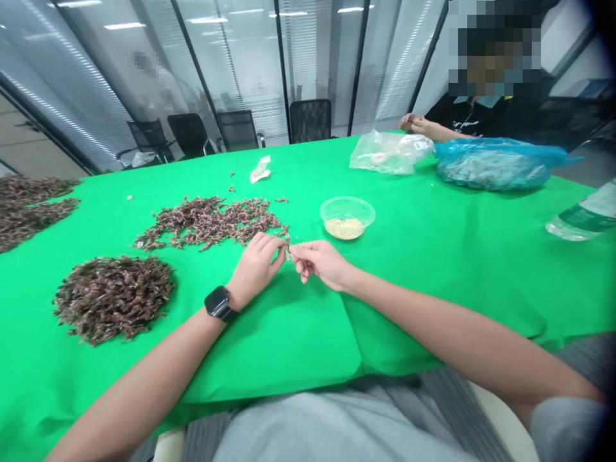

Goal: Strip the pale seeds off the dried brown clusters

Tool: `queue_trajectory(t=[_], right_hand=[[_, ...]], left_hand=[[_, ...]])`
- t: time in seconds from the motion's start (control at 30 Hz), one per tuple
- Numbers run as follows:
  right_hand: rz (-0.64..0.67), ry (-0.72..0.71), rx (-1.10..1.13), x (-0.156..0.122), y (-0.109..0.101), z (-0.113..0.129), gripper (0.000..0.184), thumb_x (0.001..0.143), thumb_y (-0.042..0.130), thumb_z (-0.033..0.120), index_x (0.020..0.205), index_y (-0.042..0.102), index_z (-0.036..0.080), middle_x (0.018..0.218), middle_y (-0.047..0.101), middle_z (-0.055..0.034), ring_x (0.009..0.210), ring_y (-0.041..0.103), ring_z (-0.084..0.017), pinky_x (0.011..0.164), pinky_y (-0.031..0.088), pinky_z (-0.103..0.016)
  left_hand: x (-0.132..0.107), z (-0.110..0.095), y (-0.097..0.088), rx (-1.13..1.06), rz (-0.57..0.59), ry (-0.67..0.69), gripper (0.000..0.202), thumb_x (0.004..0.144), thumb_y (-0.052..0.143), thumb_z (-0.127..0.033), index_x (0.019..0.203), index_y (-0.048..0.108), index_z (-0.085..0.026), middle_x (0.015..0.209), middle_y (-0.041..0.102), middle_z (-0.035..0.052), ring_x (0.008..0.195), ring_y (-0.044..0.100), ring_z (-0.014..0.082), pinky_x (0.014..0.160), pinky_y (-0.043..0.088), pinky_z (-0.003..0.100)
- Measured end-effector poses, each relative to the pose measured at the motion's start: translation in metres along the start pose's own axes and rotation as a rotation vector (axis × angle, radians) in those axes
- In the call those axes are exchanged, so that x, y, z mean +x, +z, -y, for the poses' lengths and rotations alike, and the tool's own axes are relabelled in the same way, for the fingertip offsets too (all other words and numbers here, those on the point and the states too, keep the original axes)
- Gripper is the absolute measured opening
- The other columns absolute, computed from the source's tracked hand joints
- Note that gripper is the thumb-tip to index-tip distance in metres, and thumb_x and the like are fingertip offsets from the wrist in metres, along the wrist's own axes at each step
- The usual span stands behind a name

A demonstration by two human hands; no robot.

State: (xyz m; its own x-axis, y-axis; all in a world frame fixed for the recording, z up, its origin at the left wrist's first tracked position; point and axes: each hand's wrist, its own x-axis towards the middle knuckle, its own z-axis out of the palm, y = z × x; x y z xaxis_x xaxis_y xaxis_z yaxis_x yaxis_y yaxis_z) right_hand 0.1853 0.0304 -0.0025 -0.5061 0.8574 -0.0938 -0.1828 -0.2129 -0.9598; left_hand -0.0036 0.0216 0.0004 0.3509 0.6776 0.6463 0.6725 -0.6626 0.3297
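Head view: the left hand (255, 266), a black smartwatch (220, 303) on its wrist, and the right hand (320, 263) meet over the green-covered surface (298, 346), their fingers pinched together on a small dried sprig (287, 249) from either side. The sprig's long axis stands nearly upright, its tip pointing away from the person, toward a loose brown heap of sprigs (206, 221) just beyond. A denser mound of sprigs (113, 298) lies to the left, and a clear plastic bowl (347, 217) of pale seeds (344, 228) sits near the right hand. Across the surface, a co-worker's hands (416, 125) are close together beside a clear plastic bag (391, 152)
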Motion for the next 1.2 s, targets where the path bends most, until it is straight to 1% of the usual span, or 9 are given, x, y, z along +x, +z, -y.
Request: queue_trajectory(t=[0.1,0.17,0.2,0.3,0.47,0.63,0.9,1.03,1.2], right_hand=[[-0.021,-0.139,-0.299,0.001,-0.002,-0.005,0.044,0.081,0.072,0.055,0.067,0.059,0.016,0.058,0.064,-0.0001,0.044,0.056,-0.010,0.045,0.048,-0.024],[-0.052,-0.231,-0.525,0.001,-0.004,-0.009,0.040,0.088,0.066,0.049,0.067,0.058,0.017,0.060,0.065,-0.0005,0.046,0.057,-0.010,0.049,0.045,-0.023],[-0.065,-0.267,-0.618,0.001,-0.004,-0.010,0.037,0.091,0.064,0.045,0.067,0.058,0.017,0.060,0.066,-0.0005,0.048,0.057,-0.010,0.051,0.044,-0.023],[-0.072,-0.326,-0.772,0.000,-0.005,-0.011,0.033,0.093,0.063,0.036,0.066,0.060,0.017,0.062,0.067,-0.0008,0.053,0.057,-0.010,0.057,0.042,-0.023],[-0.076,-0.358,-0.804,-0.001,-0.005,-0.007,0.037,0.093,0.063,0.042,0.067,0.061,0.017,0.062,0.067,-0.0014,0.055,0.055,-0.011,0.060,0.040,-0.024],[-0.064,-0.398,-0.867,-0.001,-0.007,-0.006,0.035,0.093,0.064,0.037,0.066,0.059,0.017,0.061,0.065,-0.0006,0.055,0.051,-0.011,0.060,0.036,-0.025],[-0.042,-0.450,-0.982,0.001,-0.011,-0.007,0.034,0.093,0.064,0.034,0.065,0.058,0.017,0.058,0.060,0.0009,0.056,0.045,-0.011,0.059,0.030,-0.025],[-0.035,-0.448,-0.969,0.001,-0.012,-0.007,0.035,0.092,0.064,0.031,0.061,0.054,0.017,0.057,0.058,0.0014,0.056,0.043,-0.011,0.059,0.028,-0.026],[-0.025,-0.440,-0.959,0.000,-0.012,-0.006,0.033,0.091,0.064,0.030,0.063,0.056,0.017,0.058,0.059,0.0011,0.057,0.044,-0.011,0.059,0.029,-0.026]], left_hand=[[-0.001,-0.001,0.006,-0.347,-0.053,-0.377,0.015,0.090,0.063,-0.032,0.086,0.066,-0.017,0.085,0.068,0.0044,0.079,0.059,0.0174,0.077,0.048,0.031],[-0.002,-0.002,0.009,-0.672,-0.032,-0.615,0.017,0.086,0.067,-0.033,0.083,0.066,-0.016,0.079,0.065,0.0020,0.072,0.057,0.0140,0.071,0.046,0.027],[-0.002,-0.003,0.009,-0.825,-0.010,-0.702,0.017,0.085,0.068,-0.032,0.081,0.066,-0.016,0.077,0.064,0.0011,0.070,0.056,0.0126,0.069,0.046,0.026],[-0.002,-0.004,0.009,-1.142,0.048,-0.869,0.016,0.082,0.071,-0.029,0.079,0.067,-0.014,0.075,0.063,0.0013,0.069,0.056,0.0106,0.070,0.047,0.023],[-0.002,-0.003,0.007,-1.340,0.084,-1.089,0.009,0.084,0.067,-0.021,0.085,0.070,-0.013,0.084,0.069,0.0058,0.073,0.062,0.0110,0.075,0.052,0.023],[0.000,-0.003,0.006,-1.434,0.116,-1.188,0.011,0.087,0.060,-0.015,0.081,0.069,-0.013,0.081,0.068,0.0060,0.069,0.061,0.0103,0.070,0.054,0.022],[0.002,-0.006,0.000,-1.558,0.186,-1.308,0.018,0.090,0.057,-0.017,0.075,0.066,-0.011,0.071,0.060,0.0053,0.061,0.056,0.0094,0.063,0.054,0.022],[0.003,-0.005,-0.001,-1.581,0.197,-1.327,0.020,0.091,0.056,-0.016,0.074,0.065,-0.011,0.069,0.057,0.0044,0.059,0.054,0.0086,0.061,0.053,0.020],[0.003,-0.005,0.000,-1.584,0.177,-1.328,0.022,0.092,0.055,-0.017,0.073,0.065,-0.012,0.069,0.057,0.0051,0.059,0.053,0.0093,0.059,0.052,0.020]])
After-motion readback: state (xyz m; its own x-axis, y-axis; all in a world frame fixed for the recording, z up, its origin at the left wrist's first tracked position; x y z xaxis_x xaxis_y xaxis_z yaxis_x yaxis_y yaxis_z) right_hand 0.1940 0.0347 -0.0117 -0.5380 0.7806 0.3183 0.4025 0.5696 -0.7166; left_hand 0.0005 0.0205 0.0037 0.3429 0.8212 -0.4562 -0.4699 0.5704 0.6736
